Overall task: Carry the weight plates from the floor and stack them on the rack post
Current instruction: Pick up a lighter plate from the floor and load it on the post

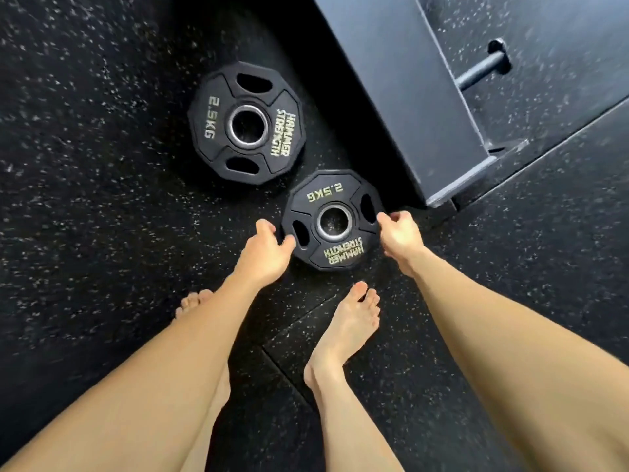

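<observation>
Black rubber tile floor [88,185] flecked with pale specks, seams between tiles visible near bottom centre and at right. Upper right: grey-blue painted steel beam [401,97] slanting across the floor. Light even, soft glare on the beam's top face.

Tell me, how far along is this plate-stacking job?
Nothing looks stacked yet: the rack post is bare. In hand: the left hand and right hand are at opposite edges of the nearer plate, though a firm grip isn't clear. Left: that plate and the farther plate, on the floor.
</observation>
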Available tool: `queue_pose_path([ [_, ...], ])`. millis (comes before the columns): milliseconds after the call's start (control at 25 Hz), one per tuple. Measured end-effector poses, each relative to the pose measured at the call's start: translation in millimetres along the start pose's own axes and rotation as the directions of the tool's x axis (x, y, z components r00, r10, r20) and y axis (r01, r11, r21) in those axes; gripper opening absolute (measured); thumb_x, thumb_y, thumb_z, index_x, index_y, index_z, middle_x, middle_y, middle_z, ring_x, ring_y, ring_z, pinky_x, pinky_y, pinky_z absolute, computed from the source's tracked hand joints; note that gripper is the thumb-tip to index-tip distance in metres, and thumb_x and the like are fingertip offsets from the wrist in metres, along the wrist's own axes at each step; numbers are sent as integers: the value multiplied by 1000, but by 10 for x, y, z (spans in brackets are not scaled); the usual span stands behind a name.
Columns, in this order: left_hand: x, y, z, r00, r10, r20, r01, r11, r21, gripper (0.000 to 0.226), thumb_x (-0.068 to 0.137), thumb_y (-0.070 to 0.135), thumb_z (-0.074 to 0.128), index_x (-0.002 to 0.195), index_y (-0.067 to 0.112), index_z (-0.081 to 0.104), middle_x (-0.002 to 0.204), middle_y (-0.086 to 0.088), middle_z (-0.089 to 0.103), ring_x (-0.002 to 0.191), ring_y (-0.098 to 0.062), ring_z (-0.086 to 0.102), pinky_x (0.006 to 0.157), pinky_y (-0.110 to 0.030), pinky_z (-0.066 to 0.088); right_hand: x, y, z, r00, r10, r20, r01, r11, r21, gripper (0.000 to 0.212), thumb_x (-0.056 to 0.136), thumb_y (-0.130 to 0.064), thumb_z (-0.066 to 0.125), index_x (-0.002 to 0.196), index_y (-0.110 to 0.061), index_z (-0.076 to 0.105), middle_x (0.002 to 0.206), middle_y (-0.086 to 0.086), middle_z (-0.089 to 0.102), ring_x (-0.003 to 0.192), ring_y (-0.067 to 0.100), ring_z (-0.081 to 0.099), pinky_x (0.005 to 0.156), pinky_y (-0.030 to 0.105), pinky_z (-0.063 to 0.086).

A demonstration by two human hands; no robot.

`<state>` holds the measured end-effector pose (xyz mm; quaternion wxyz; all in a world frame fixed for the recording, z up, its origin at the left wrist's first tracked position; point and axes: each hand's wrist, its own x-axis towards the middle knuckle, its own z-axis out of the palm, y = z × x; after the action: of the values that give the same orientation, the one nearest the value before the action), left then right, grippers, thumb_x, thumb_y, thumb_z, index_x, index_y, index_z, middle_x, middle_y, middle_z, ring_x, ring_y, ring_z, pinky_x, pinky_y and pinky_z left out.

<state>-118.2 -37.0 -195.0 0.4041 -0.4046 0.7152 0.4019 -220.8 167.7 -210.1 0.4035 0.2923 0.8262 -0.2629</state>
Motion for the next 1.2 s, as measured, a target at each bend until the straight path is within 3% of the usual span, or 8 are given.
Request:
queue_pose_path([
  [120,257,88,272,997,23,-77,-24,1000,-13,42,94,37,52,121,15,28,110,-13,60,96,-36,62,84,-40,49,167,-14,128,984,-169,-56,150,955,-255,57,97,-42,46,137,-2,37,139,22,43,124,40,47,101,45,38],
  [240,299,190,419,977,-7,-212,12,1000,22,46,96,22,53,131,7,26,112,-18,59,102,-40,58,77,-42,39,165,11,151,938,-344,-44,294,854,-429,47,101,-40,43,131,-5,39,131,21,47,117,43,50,90,46,40],
  [400,217,241,377,967,-28,-255,39,999,38,44,96,18,53,131,7,29,115,-19,59,107,-39,56,86,-47,45,38,-75,75,920,-391,27,335,749,-571,29,104,-29,40,117,-4,43,120,20,53,106,43,54,73,38,31],
  [560,-158,241,-35,961,-50,-271,81,991,105,39,95,24,57,126,6,42,121,-19,57,112,-38,55,87,-45,45,-442,-164,-10,936,-340,92,344,826,-447,27,102,-28,42,115,-4,41,117,21,55,102,39,53,75,37,32],
  [680,-659,281,-539,967,31,-253,2,992,130,38,95,27,56,124,8,43,120,-18,59,110,-39,55,81,-41,41,-991,-399,-202,968,-223,118,244,947,-209,34,100,-27,48,122,-3,39,121,13,54,99,26,51,79,34,37],
  [840,-1496,384,-1235,967,103,-232,-92,994,56,37,95,30,52,124,9,41,118,-17,61,106,-37,56,82,-39,40,-1860,-777,-551,968,-191,161,215,966,-146,38,98,-26,50,121,4,51,123,19,60,103,27,55,83,32,41],
  [1000,-2714,596,-1918,943,131,-305,-196,961,-194,41,96,29,50,133,14,37,124,-15,59,108,-33,56,91,-42,45,-3158,-1194,-1095,951,-276,135,284,958,-42,41,100,-30,46,124,3,49,127,18,57,114,32,55,89,34,41],
  [1200,-4268,872,-2596,903,202,-380,-395,740,-544,39,98,19,51,135,18,41,125,-2,55,104,-13,54,78,-18,47,-4710,-1478,-1775,915,-400,51,386,906,174,44,100,-36,46,132,-6,46,129,8,58,115,23,54,98,37,44],
])
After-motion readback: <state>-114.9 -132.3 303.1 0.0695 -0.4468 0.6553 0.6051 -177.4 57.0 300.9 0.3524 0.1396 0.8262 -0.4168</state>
